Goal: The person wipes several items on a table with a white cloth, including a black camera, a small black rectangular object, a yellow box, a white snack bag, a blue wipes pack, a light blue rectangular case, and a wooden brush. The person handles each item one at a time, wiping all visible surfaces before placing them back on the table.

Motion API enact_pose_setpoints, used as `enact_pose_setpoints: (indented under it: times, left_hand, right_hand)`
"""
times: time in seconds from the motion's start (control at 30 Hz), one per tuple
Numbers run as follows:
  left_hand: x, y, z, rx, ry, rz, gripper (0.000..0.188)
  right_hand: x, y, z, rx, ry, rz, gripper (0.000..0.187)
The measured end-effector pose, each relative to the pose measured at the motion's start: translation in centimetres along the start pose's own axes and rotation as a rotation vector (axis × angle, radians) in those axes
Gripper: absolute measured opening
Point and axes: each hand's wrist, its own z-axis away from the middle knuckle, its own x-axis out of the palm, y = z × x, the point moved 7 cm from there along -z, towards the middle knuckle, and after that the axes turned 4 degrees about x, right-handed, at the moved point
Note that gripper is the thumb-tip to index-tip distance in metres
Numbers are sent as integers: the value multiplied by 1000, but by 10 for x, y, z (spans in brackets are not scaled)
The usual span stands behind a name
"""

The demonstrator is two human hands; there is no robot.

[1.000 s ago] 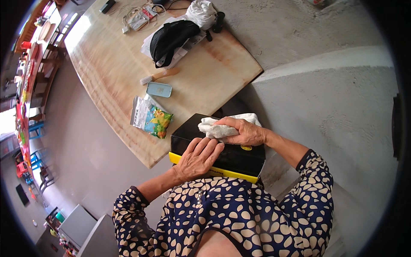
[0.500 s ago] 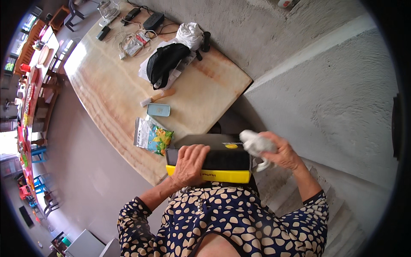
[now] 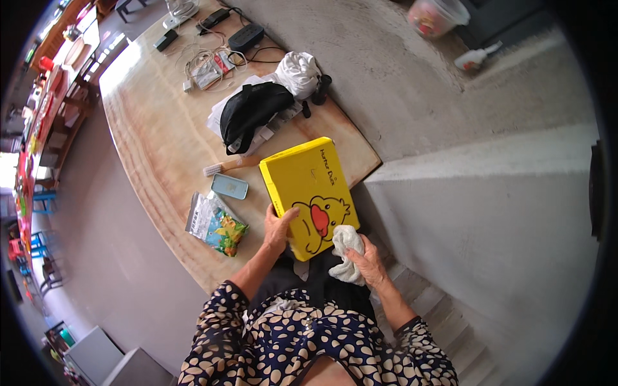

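Observation:
A flat yellow box (image 3: 299,177) with a cartoon duck on its face is held tilted at the table's right side. My left hand (image 3: 278,226) grips its lower left edge, thumb across the duck face and fingers hidden underneath. Bunched in my right hand (image 3: 370,262) is a white cloth (image 3: 347,248), which overlaps the box's lower right corner; whether it presses on the box I cannot tell. Left of the box lie a wooden-handled brush (image 3: 239,163), a light blue rectangular case (image 3: 230,186) and a clear-and-colourful plastic packet (image 3: 222,228).
On the marbled table (image 3: 154,122) sit a black bag (image 3: 251,112), a white cloth bundle (image 3: 298,74) and tangled cables (image 3: 209,64). A grey wall (image 3: 476,238) stands at the right, with steps (image 3: 444,315) below. Top right are a clear tub (image 3: 438,16) and a white bottle (image 3: 476,56).
The box has gone from dark side up to yellow duck face up, and extends farther over the table. My left hand shifted to its lower left edge; my right hand moved left with the cloth.

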Motion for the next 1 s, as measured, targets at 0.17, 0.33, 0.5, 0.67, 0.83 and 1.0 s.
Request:
enact_pose_setpoints:
  times: [0.17,0.33,0.5,0.67,0.83,1.0]
  left_hand:
    - [51,-43,-63,-59,45,240,77]
    - [99,-69,-115,-54,73,332,77]
    - [129,-73,-151,-13,127,277,66]
    - [141,-90,-180,-16,147,328,76]
    - [152,-82,-196,10,132,308,63]
    - [151,-95,-204,-18,110,125,56]
  right_hand:
    - [-31,1,-37,-27,19,212,44]
    - [-54,7,-58,40,-3,215,44]
    - [-67,10,-71,125,-49,217,44]
    - [-83,14,-79,144,-47,212,46]
    - [-90,17,-86,221,-27,71,47]
    - [-83,22,-85,297,-31,-49,45]
